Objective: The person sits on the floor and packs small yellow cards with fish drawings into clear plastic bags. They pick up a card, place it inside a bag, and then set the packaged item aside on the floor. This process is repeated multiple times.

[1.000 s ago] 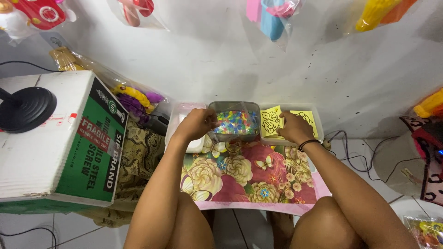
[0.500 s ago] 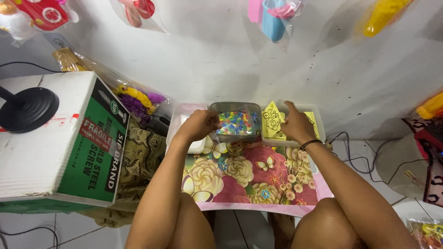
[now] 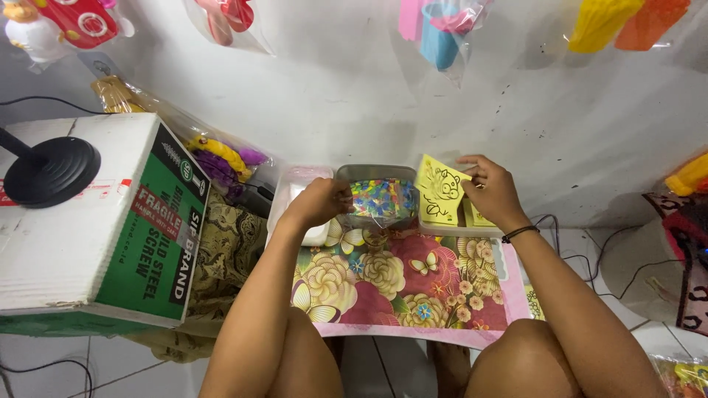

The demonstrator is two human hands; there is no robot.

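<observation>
A clear plastic tub (image 3: 380, 197) full of small multicoloured pieces stands at the back of a low table covered with a floral cloth (image 3: 402, 284). My left hand (image 3: 318, 202) rests against the tub's left side, fingers curled on its rim. My right hand (image 3: 493, 190) holds up a yellow card (image 3: 439, 193) with a black line drawing, tilted above a shallow tray (image 3: 472, 221) that holds more yellow cards. A white container (image 3: 299, 193) sits just left of the tub, partly hidden by my left hand.
A green and white cardboard box (image 3: 110, 228) with a black round lamp base (image 3: 50, 171) on it stands at the left. Bagged toys (image 3: 221, 156) lie behind it. Plastic-wrapped toys (image 3: 435, 26) hang on the white wall. Cables (image 3: 560, 228) trail at the right.
My right hand has lifted a yellow card out of the tray and tilted it up. My left hand has stayed at the tub.
</observation>
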